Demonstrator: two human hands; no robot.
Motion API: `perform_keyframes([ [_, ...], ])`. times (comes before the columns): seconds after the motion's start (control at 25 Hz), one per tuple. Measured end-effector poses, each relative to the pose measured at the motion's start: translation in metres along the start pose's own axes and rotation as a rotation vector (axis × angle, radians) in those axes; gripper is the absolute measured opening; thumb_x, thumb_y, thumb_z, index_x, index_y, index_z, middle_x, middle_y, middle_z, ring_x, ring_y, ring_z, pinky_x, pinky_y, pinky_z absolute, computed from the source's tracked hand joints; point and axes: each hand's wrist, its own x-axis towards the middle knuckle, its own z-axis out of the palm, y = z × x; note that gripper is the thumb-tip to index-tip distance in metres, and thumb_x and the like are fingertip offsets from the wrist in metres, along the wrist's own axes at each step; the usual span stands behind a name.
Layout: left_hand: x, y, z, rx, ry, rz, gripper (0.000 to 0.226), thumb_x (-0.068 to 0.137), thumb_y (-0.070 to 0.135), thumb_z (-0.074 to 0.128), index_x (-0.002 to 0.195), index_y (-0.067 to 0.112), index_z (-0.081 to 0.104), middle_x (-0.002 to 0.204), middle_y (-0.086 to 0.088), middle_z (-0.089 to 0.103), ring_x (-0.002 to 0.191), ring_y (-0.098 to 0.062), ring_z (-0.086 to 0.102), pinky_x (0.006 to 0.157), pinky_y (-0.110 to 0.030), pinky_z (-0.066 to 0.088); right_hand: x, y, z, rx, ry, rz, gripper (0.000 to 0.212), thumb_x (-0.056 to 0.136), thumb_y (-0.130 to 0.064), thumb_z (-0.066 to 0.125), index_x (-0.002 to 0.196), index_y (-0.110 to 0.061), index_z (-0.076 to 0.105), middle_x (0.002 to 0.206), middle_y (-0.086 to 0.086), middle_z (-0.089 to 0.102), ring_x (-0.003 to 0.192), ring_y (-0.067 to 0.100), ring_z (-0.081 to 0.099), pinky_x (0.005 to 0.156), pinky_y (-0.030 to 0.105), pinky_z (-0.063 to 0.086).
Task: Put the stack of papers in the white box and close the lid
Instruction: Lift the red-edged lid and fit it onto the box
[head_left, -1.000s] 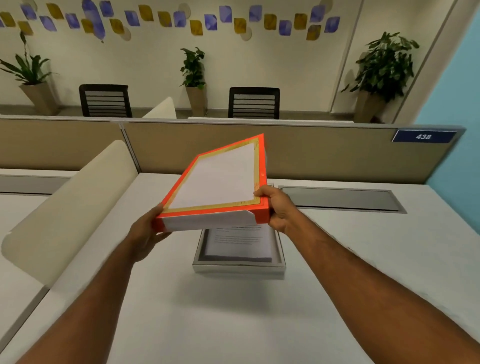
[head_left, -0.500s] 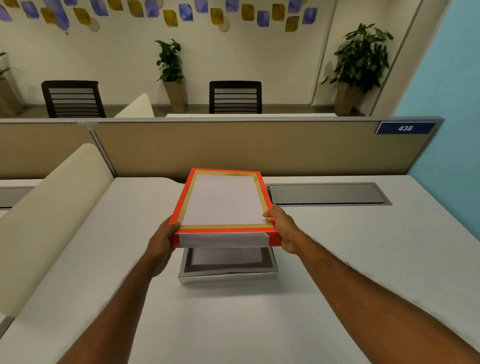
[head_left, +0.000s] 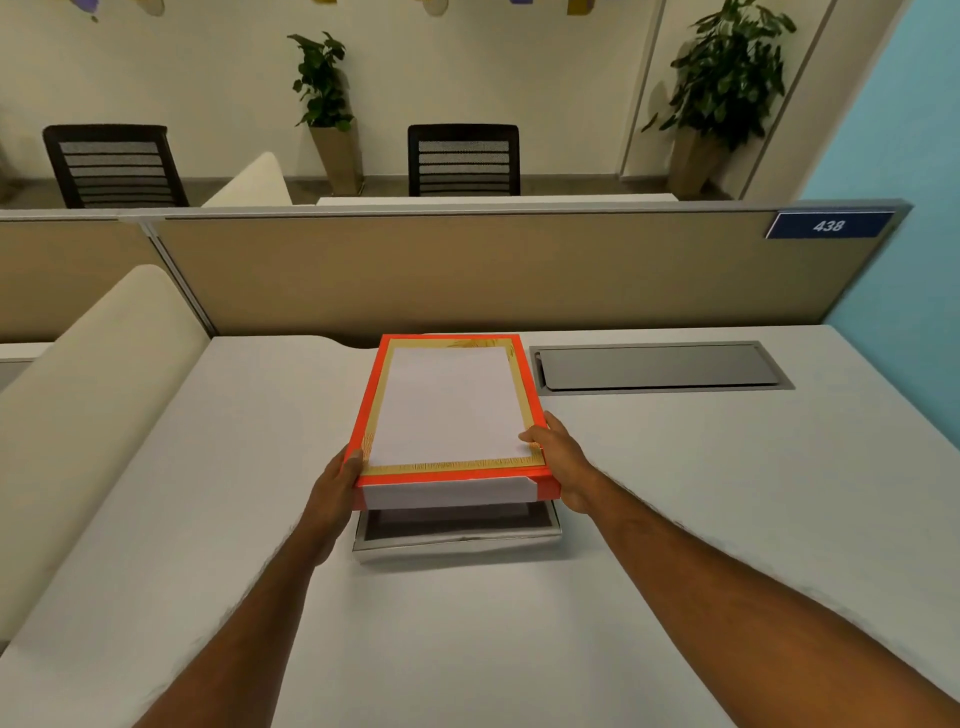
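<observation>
lid (head_left: 450, 410) held level, long axis pointing away

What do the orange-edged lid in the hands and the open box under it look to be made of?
The lid looks like printed cardboard: matte orange edges, a gold band with a slight sheen, and a white strip on its near side that may be paper or tape. The box beneath has a shiny, silvery rim, so perhaps foil-faced card, though metal cannot be ruled out.

One orange-edged lid (head_left: 450, 410), one box base (head_left: 457, 540), two hands, left (head_left: 332, 493) and right (head_left: 563, 462), two black chairs, upper left (head_left: 114, 166) and upper centre (head_left: 464, 160), two potted plants, upper centre (head_left: 324, 98) and upper right (head_left: 722, 88).
</observation>
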Motion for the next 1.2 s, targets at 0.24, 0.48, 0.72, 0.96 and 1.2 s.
perform_keyframes([
  [0.24, -0.019, -0.025, 0.001, 0.092, 0.004, -0.031, 0.048, 0.100, 0.043, 0.039, 0.145, 0.025, 0.040, 0.122, 0.007, 0.059, 0.101, -0.012, 0.063, 0.071, -0.017, 0.057, -0.003, 0.029, -0.006, -0.057, -0.045, 0.021, 0.055, 0.096, -0.023, 0.049, 0.146, -0.030, 0.027, 0.131, -0.003, 0.049, 0.106, 0.025, 0.059, 0.076, 0.035, 0.057],
  [0.48, -0.036, -0.051, 0.008, 0.189, 0.046, -0.022, 0.049, 0.100, 0.042, 0.040, 0.143, 0.021, 0.044, 0.126, 0.003, 0.059, 0.104, -0.014, 0.059, 0.090, -0.030, 0.048, -0.010, 0.061, -0.008, -0.069, -0.007, -0.019, 0.061, 0.094, -0.017, 0.054, 0.148, -0.029, 0.028, 0.131, -0.002, 0.052, 0.099, 0.018, 0.062, 0.069, 0.027, 0.057],
  [0.72, -0.045, -0.060, 0.011, 0.251, 0.040, 0.116, 0.041, 0.098, 0.038, 0.045, 0.131, 0.016, 0.054, 0.114, 0.007, 0.066, 0.096, -0.006, 0.066, 0.087, -0.030, 0.056, -0.018, 0.082, -0.012, -0.256, -0.045, -0.119, 0.066, 0.098, -0.018, 0.049, 0.152, -0.029, 0.014, 0.139, -0.001, 0.046, 0.103, 0.019, 0.061, 0.073, 0.028, 0.060],
  [0.96, -0.047, -0.073, 0.008, 0.264, 0.006, 0.149, 0.050, 0.091, 0.042, 0.057, 0.134, 0.018, 0.053, 0.119, 0.003, 0.067, 0.103, -0.017, 0.067, 0.088, -0.042, 0.059, -0.025, 0.103, -0.026, -0.282, -0.151, -0.204, 0.071, 0.096, -0.027, 0.054, 0.154, -0.026, 0.013, 0.154, -0.003, 0.035, 0.137, 0.022, 0.042, 0.107, 0.044, 0.046],
  [1.2, -0.041, -0.077, 0.006, 0.324, 0.023, 0.119, 0.053, 0.089, 0.047, 0.060, 0.132, 0.016, 0.057, 0.115, -0.005, 0.069, 0.106, -0.029, 0.063, 0.093, -0.054, 0.053, -0.021, 0.106, -0.025, -0.369, -0.127, -0.217, 0.072, 0.095, -0.027, 0.056, 0.153, -0.025, 0.013, 0.155, -0.002, 0.033, 0.134, 0.014, 0.040, 0.107, 0.034, 0.042],
])
